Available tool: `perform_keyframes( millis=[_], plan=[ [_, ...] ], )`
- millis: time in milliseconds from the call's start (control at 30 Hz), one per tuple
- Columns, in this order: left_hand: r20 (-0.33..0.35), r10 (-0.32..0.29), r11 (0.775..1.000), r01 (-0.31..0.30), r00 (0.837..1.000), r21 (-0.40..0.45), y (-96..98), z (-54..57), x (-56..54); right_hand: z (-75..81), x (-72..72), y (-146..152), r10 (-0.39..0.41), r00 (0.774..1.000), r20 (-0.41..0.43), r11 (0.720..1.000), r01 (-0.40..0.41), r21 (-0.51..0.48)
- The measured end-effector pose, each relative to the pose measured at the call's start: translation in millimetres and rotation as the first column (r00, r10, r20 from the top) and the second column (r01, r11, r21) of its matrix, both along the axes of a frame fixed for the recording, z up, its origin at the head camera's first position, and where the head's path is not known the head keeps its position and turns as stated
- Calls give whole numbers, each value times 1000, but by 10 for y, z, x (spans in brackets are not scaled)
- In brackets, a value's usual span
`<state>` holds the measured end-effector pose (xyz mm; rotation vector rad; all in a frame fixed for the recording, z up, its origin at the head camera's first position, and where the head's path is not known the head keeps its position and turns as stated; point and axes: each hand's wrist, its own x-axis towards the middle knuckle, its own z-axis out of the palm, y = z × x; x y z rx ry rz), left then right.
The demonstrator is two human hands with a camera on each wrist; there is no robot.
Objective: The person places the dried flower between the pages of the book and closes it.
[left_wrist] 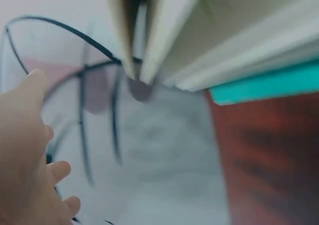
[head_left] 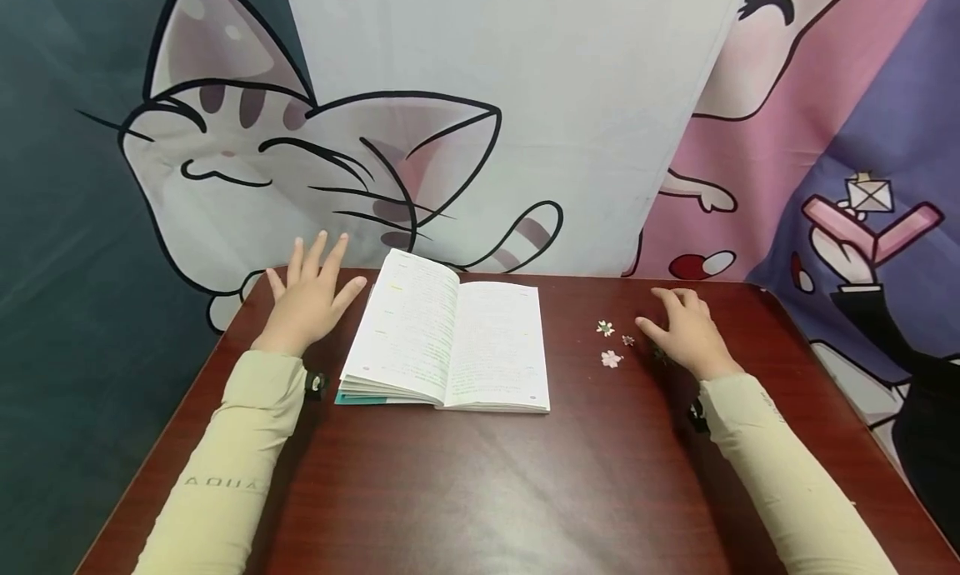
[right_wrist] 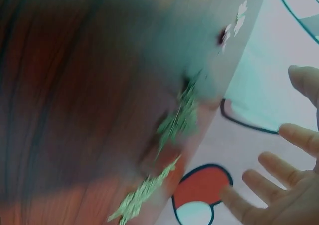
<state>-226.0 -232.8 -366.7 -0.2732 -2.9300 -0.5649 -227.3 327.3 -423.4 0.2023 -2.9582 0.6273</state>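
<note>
An open book [head_left: 495,346] lies on the table with printed pages up, some lines marked green. Its teal cover [left_wrist: 264,83] shows under the page edges in the left wrist view. Left of the book is my left hand [head_left: 303,304], fingers spread and holding nothing. My right hand [head_left: 690,333] hovers at the right side, fingers loosely bent, with nothing visible in its grasp. Beside it lie small flat flowers: a pink one [head_left: 611,359], a white-and-green one [head_left: 605,328] and a smaller one [head_left: 627,340]. Green leafy sprigs [right_wrist: 182,115] appear in the right wrist view, mostly hidden from the head view.
The reddish-brown wooden table [head_left: 480,492] extends toward me in front of the book. A cloth backdrop with a cartoon cat [head_left: 225,175] hangs right behind the table's far edge. At the far right, a dark object [head_left: 930,450] stands beside the table; its kind is unclear.
</note>
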Motion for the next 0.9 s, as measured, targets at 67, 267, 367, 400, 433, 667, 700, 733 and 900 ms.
perform_keyframes(
  millis=[67, 267, 367, 400, 433, 667, 700, 733, 900],
  plan=[
    [-41, -20, 1000, 19, 999, -12, 92, 77, 61, -5, -12, -48, 24, 1000, -14, 999, -25, -20],
    [-102, -120, 991, 113, 987, -73, 478, 221, 283, -37, -58, -158, 78, 997, -21, 994, -79, -71],
    [-105, -177, 980, 165, 979, -113, 666, 212, 393, -66, -84, -211, 92, 996, 6, 992, -91, -90],
    [-101, -195, 975, 183, 976, -123, 726, 196, 428, -78, -94, -230, 96, 995, 13, 991, -95, -94],
    [-95, -215, 971, 201, 972, -132, 783, 173, 458, -90, -106, -245, 101, 995, 20, 990, -99, -96],
    [-107, -311, 944, 294, 944, -153, 1060, -126, 576, -162, -208, -331, 149, 988, 48, 987, -146, -71],
    [-108, -316, 942, 298, 943, -152, 1078, -170, 582, -170, -224, -339, 153, 987, 52, 987, -150, -64],
    [-102, -316, 942, 299, 943, -149, 1092, -211, 588, -176, -240, -346, 158, 986, 58, 986, -155, -58],
    [-57, -292, 952, 285, 955, -109, 1105, -388, 588, -186, -316, -371, 171, 980, 98, 985, -168, -42]
  ],
)
